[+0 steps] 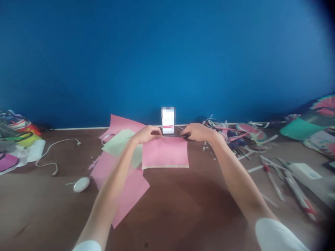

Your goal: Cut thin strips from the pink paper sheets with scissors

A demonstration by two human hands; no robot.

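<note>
A pink sheet of paper (165, 153) with a pale strip along its near edge lies in front of me on the brown table. My left hand (148, 134) is closed on the sheet's far left corner, fingers curled inward. At the far right corner, my right hand (197, 132) is closed around dark scissors (190, 138), mostly hidden by its fingers. Their thin dark line runs along the paper's far edge. Just beyond that edge a phone (168, 121) stands upright with its screen lit.
Pink sheets (131, 198) and a pale green sheet (119, 143) overlap at left, near a white round object (81, 184) and white cable (49, 146). Paper strips (246, 134), a box cutter (300, 195) and a pen (272, 179) lie right. A blue wall (167, 62) stands behind.
</note>
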